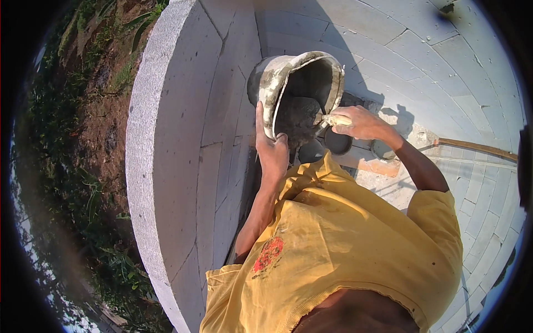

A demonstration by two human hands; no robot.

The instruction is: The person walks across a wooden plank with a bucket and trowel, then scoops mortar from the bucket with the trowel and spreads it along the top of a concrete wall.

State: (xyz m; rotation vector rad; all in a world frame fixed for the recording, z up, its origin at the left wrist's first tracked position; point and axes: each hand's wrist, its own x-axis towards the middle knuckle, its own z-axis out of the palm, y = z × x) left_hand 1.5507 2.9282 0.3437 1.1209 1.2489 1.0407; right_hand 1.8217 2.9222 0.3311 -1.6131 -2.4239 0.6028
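Observation:
A mortar-crusted bucket (pixel 270 83) leans on its side with its mouth turned toward me. My left hand (pixel 272 155) grips its near rim, the index finger stretched along the outside and the thumb at the lip. In my right hand (pixel 360 122) is the pale handle of a trowel (pixel 337 120). Its blade reaches into the bucket's mouth, where grey mortar (pixel 297 125) lies in shadow. How much of the blade is buried in the mortar I cannot tell.
A pale block wall (pixel 194 122) with a thick top edge rises close on my left, plants and soil (pixel 94 139) beyond it. Another block wall (pixel 383 50) curves ahead and right. Dark round containers (pixel 338 141) sit below the bucket. A wooden strip (pixel 477 149) lies right.

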